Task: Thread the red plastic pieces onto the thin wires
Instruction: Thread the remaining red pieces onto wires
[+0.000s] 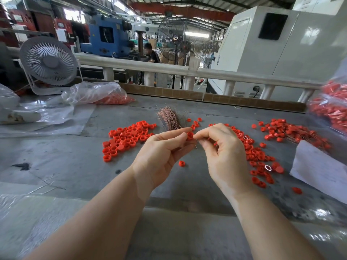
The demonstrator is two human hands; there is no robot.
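My left hand pinches a small red plastic cap between thumb and fingers above the grey table. My right hand meets it from the right, thumb and forefinger pinching a thin wire whose end hangs just below the cap. A bundle of copper-coloured wires lies on the table just behind my hands. Loose red caps lie in a pile to the left and another pile to the right. One cap sits alone below my hands.
A heap of caps with wires in them lies far right, beside a white sheet. Plastic bags of red caps sit at the back left and right edge. A white desk fan stands back left. Cardboard lines the far edge.
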